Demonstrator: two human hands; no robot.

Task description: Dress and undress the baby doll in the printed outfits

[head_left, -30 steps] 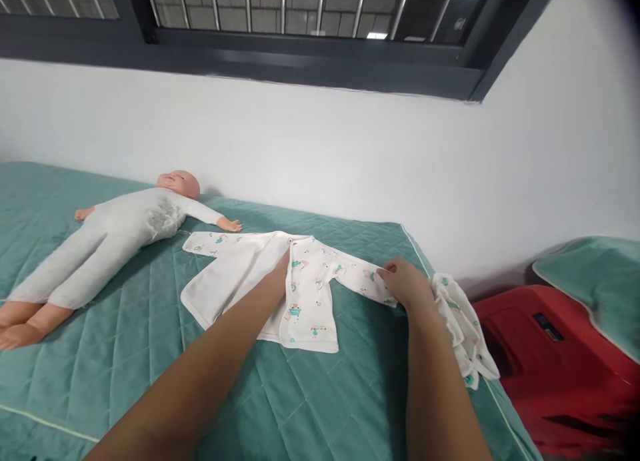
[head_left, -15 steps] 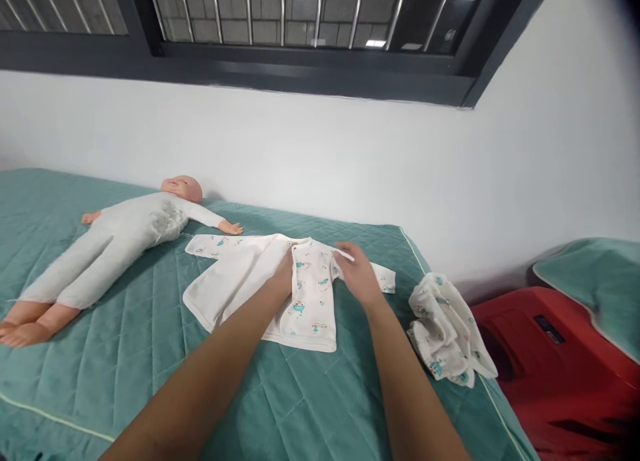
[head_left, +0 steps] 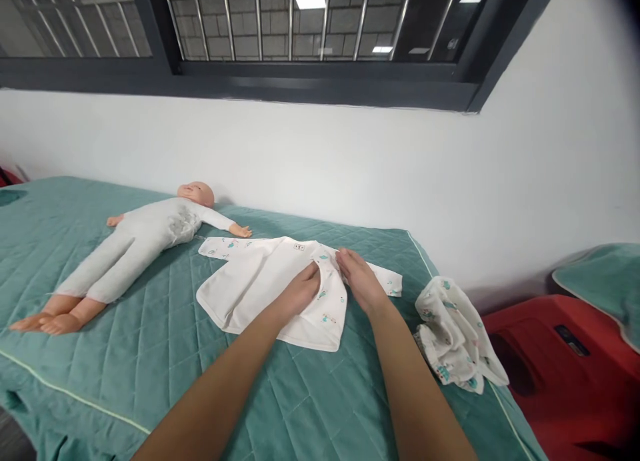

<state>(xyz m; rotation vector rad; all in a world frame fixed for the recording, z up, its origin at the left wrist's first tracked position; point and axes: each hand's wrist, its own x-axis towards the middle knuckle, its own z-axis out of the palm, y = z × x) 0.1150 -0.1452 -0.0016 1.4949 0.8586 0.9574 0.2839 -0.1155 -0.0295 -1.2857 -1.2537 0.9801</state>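
A white baby shirt (head_left: 250, 284) with small green and orange prints lies spread out, its front open and the plain inside of the back showing. My left hand (head_left: 301, 291) is closed on the edge of the right-hand front panel, which lifts and bends outward; its fingertips are partly hidden by the cloth. At the shoulder of the right-hand sleeve, my right hand (head_left: 359, 279) grips the fabric, fingers fairly straight on top and thumb mostly hidden. A baby doll (head_left: 150, 231) in a white body covering lies on its back to the left, one hand near the other sleeve.
A crumpled printed white cloth (head_left: 457, 334) rests at the right edge of the green quilted bed cover (head_left: 165, 374). Beyond that edge stands a red plastic stool or chair (head_left: 565, 374) with green fabric (head_left: 600, 287) over it. A white wall (head_left: 320, 161) rises behind.
My left hand has moved right with the front panel, opening the shirt and baring the neck label. My right hand stays at the shoulder. The view has shifted slightly left.
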